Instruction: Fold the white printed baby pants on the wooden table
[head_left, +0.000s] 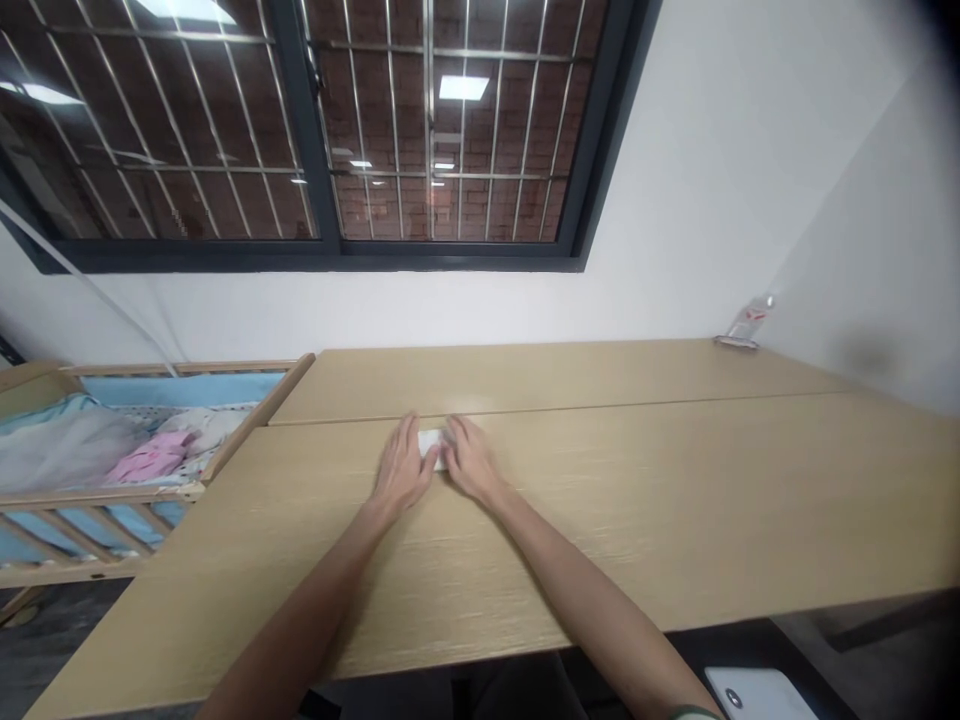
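A small white rectangular item (430, 442), perhaps folded paper or a packet, lies on the light wooden table (637, 500) between my two hands. My left hand (403, 468) holds its left edge, with the thumb against the near side and the fingers pointing away from me. On the opposite edge, my right hand (466, 460) grips the item, its fingers bent and the thumb close to the left thumb. The fingers cover both ends of the item, so its full shape is hidden.
A wooden crib (202, 487) with blue lining and a pink cloth (152, 457) stands against the table's left side. At the far right corner is a clear plastic bottle (752, 316). A white phone-like device (761, 694) sits below the front edge. A barred window (450, 255) is above.
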